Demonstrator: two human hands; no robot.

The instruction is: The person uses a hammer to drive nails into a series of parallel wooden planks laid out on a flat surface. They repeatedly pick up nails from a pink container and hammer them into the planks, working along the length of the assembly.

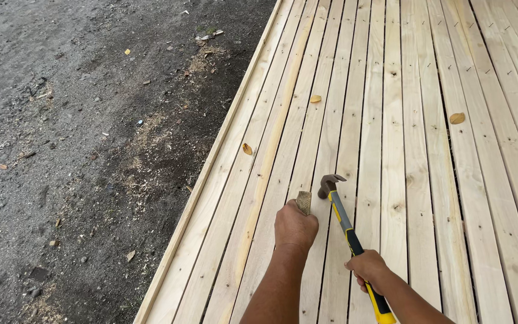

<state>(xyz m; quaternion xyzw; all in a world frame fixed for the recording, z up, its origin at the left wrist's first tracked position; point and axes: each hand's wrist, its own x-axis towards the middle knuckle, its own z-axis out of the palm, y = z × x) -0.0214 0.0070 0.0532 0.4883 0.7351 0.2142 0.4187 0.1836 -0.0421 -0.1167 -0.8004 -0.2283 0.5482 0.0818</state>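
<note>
My left hand (295, 227) is closed around a small wooden piece (303, 202) that stands up against the pale plank surface (391, 120). My right hand (367, 269) grips the yellow-and-black handle of a claw hammer (343, 222). The dark metal head of the hammer (330, 183) sits just to the right of the wooden piece, low over the planks. Both forearms come in from the bottom of the view.
The plank surface is made of many long narrow boards with thin gaps, and a raised edge strip (211, 162) runs along its left side. A few dry leaves (457, 118) lie on the boards. Left of the edge is dark dirt ground (61, 150) with sawdust and debris.
</note>
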